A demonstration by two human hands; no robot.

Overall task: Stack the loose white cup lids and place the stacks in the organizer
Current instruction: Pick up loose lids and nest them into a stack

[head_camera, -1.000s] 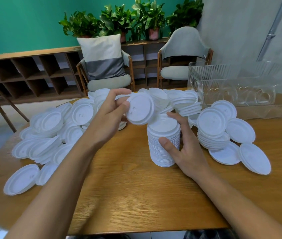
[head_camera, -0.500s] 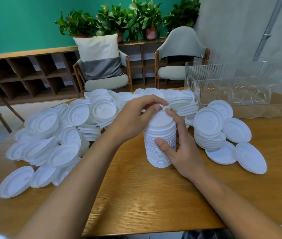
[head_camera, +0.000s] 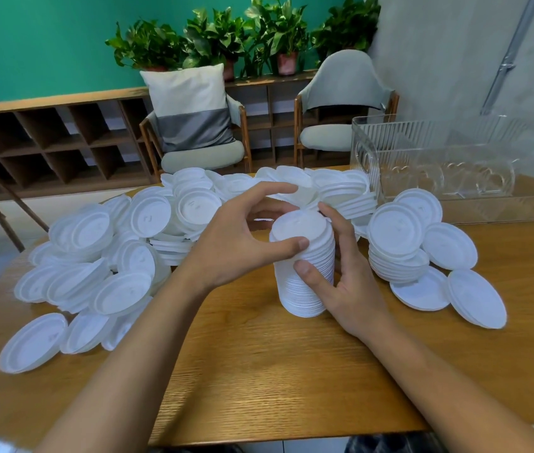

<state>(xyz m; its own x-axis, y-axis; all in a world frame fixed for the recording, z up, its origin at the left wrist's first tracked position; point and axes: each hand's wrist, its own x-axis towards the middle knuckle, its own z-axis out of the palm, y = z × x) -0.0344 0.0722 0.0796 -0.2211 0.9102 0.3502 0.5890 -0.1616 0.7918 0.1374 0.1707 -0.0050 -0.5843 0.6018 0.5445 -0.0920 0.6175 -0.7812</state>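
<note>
Head view: both hands, left hand and right hand, pinch the tall stack; stacking seems underway. Next: grab another lid from the pile.

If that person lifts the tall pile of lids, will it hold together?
Probably light: the tall lid stack looks like thin plastic. It leans slightly, so it may tip or slide apart if gripped only low. Both the left hand and right hand steady it, which suggests it wobbles.
</note>
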